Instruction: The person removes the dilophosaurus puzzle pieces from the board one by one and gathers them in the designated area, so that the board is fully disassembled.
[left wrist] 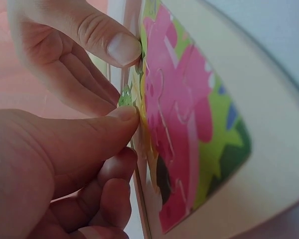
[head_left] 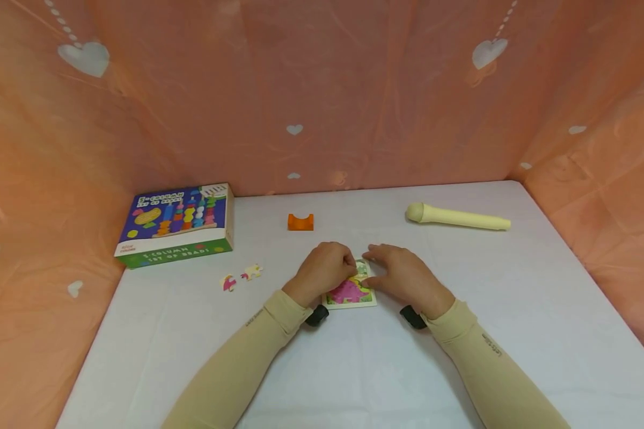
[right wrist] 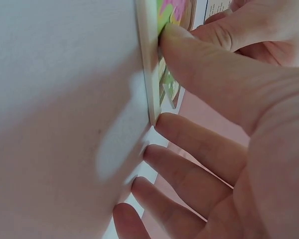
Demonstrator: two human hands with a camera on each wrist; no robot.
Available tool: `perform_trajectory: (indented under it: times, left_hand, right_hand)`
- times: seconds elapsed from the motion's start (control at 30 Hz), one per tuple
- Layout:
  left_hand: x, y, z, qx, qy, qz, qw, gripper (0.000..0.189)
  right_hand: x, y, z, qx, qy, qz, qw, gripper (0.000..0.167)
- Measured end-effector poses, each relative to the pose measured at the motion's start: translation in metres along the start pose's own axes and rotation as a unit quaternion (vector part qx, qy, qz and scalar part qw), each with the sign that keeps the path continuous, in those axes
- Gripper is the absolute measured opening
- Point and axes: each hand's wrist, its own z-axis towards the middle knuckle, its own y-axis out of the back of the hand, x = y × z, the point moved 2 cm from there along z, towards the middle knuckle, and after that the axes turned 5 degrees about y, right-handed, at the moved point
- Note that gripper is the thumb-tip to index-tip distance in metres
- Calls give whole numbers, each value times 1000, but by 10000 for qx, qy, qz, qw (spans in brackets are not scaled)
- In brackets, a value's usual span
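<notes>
A small jigsaw puzzle in a pale tray (head_left: 354, 306) lies in front of me, with a pink figure on a green ground. My left hand (head_left: 322, 269) is over its upper left part, thumb and curled fingers pinching a green puzzle piece (left wrist: 125, 94) that stands tilted at the picture. My right hand (head_left: 408, 277) is at the tray's right side. Its thumb (right wrist: 182, 47) presses on the picture, while its other fingers reach out past the tray's corner, spread and nearly straight. Two loose puzzle pieces, one pink (head_left: 228, 283) and one mostly cream (head_left: 251, 271), lie to the left.
A boxed bead set (head_left: 174, 223) is at the back left of the white table. Behind the puzzle stands an orange notched block (head_left: 300, 223). A pale yellow rod with a rounded head (head_left: 458, 217) lies at the back right. Pink cloth (head_left: 322, 89) hangs around the table.
</notes>
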Motion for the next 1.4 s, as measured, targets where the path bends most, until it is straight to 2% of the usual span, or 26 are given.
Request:
perform_trajectory:
  times: [0.7, 0.87, 0.97, 1.03, 1.3, 1.4]
  left_hand:
    - [4, 5, -1, -46, -93, -123, 9999, 10]
    - [9, 8, 0, 101, -27, -205, 9997, 9]
    - [20, 15, -4, 172, 159, -295, 9993, 9]
    - [33, 22, -10, 127, 320, -345, 9988, 10]
    - [92, 69, -42, -286, 763, -401, 9959, 10]
    - [110, 81, -50, -339, 928, -310, 9946, 11]
  right_hand:
    - [2, 0, 1, 96, -74, 12, 9999, 58]
    - [1, 0, -1, 85, -103, 74, 9999, 59]
    - [3, -1, 0, 78, -104, 163, 9998, 58]
    - [4, -3, 0, 97, -97, 189, 9997, 58]
    - [6, -1, -2, 40, -109, 24, 9999, 56]
    - [5, 0, -3, 45, -67, 35, 10000, 56]
